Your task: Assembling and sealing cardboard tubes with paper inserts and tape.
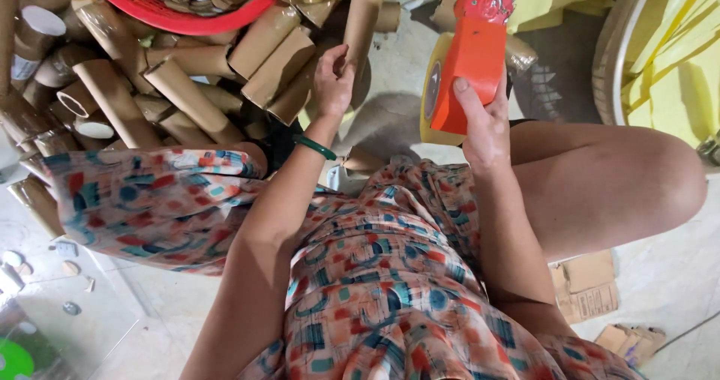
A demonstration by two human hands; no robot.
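Note:
My right hand [484,121] grips an orange-red tape dispenser [471,65] with a yellowish roll of tape [433,88] in it, held upright above my lap. My left hand [332,80] reaches forward into a heap of brown cardboard tubes [187,88], fingers curled on the end of one tube [360,20] that leans up out of the heap. A green bangle [315,148] sits on that wrist. I sit low with a patterned dress over my knees.
A red plastic basket [161,13] of tubes and scraps stands behind the heap. Yellow sheet material [667,58] lies at the right. Cardboard scraps [589,286] rest on the pale floor by my right leg. Small bits lie on a clear sheet [67,305] at lower left.

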